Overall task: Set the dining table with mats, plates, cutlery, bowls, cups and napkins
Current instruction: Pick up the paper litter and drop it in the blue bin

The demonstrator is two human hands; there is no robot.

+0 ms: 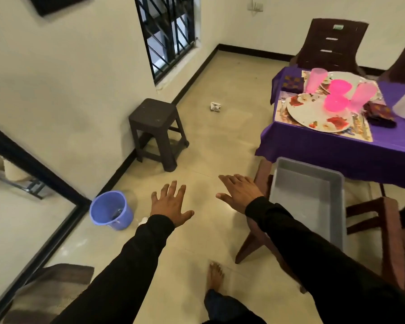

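Note:
The dining table [325,146] with a purple cloth stands at the right. On it lie patterned mats [360,133], two flowered plates [313,115], two bright pink bowls [336,102], two pale pink cups [316,79] and dark folded napkins [381,113]. Cutlery [283,106] lies beside the near plate. My left hand [168,203] and my right hand [240,191] are stretched out over the floor, fingers spread and straight, holding nothing. Both are well short of the table.
A grey plastic tub [309,195] rests on a wooden chair [257,232] next to my right hand. A dark stool [156,134] stands by the wall, a purple bucket [111,213] left of my left hand. Brown chairs [330,43] stand behind the table. Crumpled paper [215,106] lies on the floor.

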